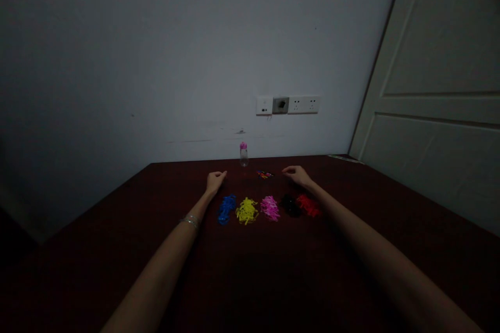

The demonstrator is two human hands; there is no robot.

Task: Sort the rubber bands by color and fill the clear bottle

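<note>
both hands, left (215, 181) and right (297, 174), rest loosely curled, seemingly empty, flanking a small multicoloured pile (265, 174) on the desk (242, 260).

White wall sockets (303, 104) sit beside a grey panel (280, 105).

five little color piles (247, 210), one small mixed bunch (265, 174), one pink-topped bottle (244, 156), two hands (215, 181)
</note>
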